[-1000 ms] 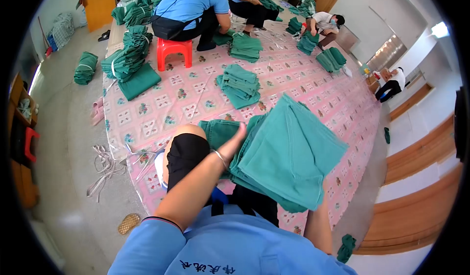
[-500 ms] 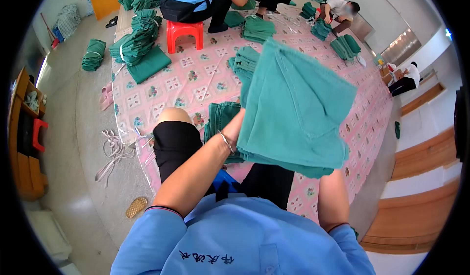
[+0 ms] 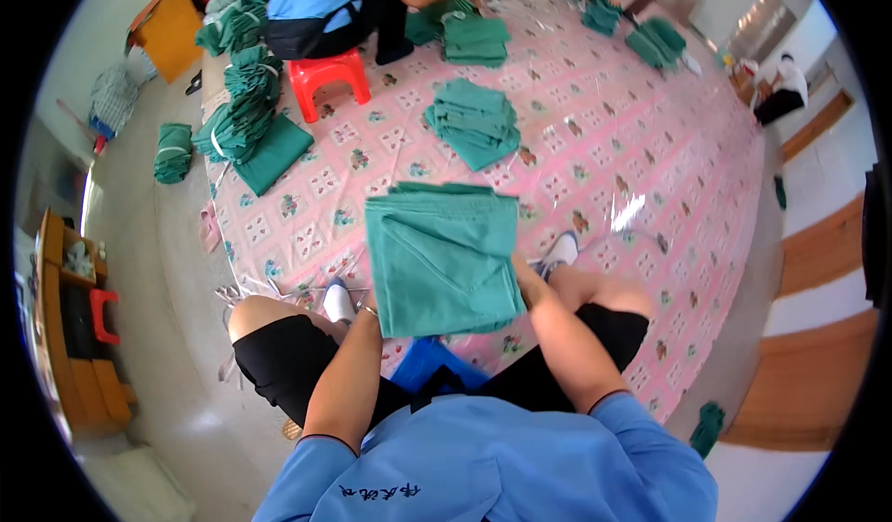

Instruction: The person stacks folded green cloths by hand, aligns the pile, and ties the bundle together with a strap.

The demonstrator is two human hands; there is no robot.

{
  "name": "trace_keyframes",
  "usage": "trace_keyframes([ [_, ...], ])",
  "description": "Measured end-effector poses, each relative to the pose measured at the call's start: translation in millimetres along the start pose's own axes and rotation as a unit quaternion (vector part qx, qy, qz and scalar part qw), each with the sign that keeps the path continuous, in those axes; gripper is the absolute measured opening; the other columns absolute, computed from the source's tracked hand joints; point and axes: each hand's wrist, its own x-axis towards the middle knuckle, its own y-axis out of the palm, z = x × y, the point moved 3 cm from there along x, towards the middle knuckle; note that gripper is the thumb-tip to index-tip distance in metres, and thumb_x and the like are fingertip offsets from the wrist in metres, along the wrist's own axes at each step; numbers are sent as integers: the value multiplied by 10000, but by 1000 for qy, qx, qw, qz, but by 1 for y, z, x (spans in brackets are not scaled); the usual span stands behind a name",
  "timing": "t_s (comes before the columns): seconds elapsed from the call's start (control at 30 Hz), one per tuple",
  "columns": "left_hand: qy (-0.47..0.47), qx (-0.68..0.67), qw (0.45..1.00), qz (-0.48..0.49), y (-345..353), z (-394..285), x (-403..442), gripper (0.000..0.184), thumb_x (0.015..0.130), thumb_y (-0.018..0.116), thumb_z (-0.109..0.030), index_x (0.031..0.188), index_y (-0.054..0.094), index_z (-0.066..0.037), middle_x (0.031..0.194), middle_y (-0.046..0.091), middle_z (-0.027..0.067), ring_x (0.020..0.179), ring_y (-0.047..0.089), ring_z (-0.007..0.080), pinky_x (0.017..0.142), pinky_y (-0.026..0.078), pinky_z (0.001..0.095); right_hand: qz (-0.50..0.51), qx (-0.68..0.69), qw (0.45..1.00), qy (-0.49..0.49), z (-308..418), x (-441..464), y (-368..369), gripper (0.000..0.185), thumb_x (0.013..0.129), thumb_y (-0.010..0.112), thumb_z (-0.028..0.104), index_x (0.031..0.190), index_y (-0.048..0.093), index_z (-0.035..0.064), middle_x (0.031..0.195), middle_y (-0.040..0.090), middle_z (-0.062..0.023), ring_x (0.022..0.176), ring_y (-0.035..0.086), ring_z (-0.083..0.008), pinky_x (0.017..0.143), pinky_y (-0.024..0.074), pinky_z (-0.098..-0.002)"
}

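Note:
A folded green cloth point(image 3: 446, 267), with a stitched seam across its top, is in front of me between my knees. My left hand point(image 3: 371, 305) is at its lower left side and my right hand point(image 3: 528, 280) at its right side, both holding it. The fingers of both hands are mostly hidden by the fabric. Darker green layers show along the far edge. Whether the cloth rests on the pile beneath cannot be made out. Just beyond it, a stack of folded green cloths point(image 3: 474, 123) lies on the pink patterned sheet point(image 3: 595, 164).
Tied green bundles point(image 3: 232, 127) lie at the left, near a person on a red stool point(image 3: 330, 81). More green stacks point(image 3: 476, 39) are at the back, where other people sit or bend. A wooden cabinet point(image 3: 79, 336) stands at far left, wooden panels point(image 3: 794, 392) at right.
The folded cloth has come down and left from its raised, tilted position and now lies flatter. Both hands moved with it. My view has shifted, and the stack beyond is now uncovered.

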Motion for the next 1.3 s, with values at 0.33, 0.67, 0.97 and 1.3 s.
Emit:
trace_keyframes([
  [0.33, -34, 144, 987, -69, -25, -10, -14, 435, 995, 459, -294, 1345, 504, -41, 1256, 606, 109, 1074, 624, 228, 919, 517, 380, 57, 143, 986, -62, 48, 8, 21, 732, 928, 548, 528, 1446, 393, 35, 1356, 529, -107, 1173, 556, -176, 973, 473, -314],
  [0.67, -45, 357, 927, -103, -24, -25, -21, 393, 999, 474, -221, 1349, 495, -42, 1273, 591, 119, 1091, 613, 248, 936, 510, 397, 10, 77, 996, -41, 35, -3, -10, 719, 904, 539, 574, 1320, 553, -12, 1251, 617, -150, 1099, 597, -199, 940, 462, -317],
  [0.97, 421, 860, 236, 166, 209, -75, -129, 486, 861, 637, -372, 1249, 599, -83, 1406, 471, 195, 1304, 421, 420, 1111, 255, 550, -35, -72, 994, -81, 37, -4, -23, 784, 806, 561, 723, 1253, 642, 84, 1254, 626, -185, 1152, 591, -294, 977, 437, -374],
  [1.3, 349, 882, 303, 93, 207, -80, 11, 968, 709, 691, -654, 1488, 369, -176, 1464, 355, 202, 1308, 364, 430, 1085, 272, 529, -206, -31, 978, 28, -37, 19, -106, 787, 898, 479, 656, 1289, 580, -20, 1376, 500, -271, 1288, 486, -371, 1040, 396, -397],
])
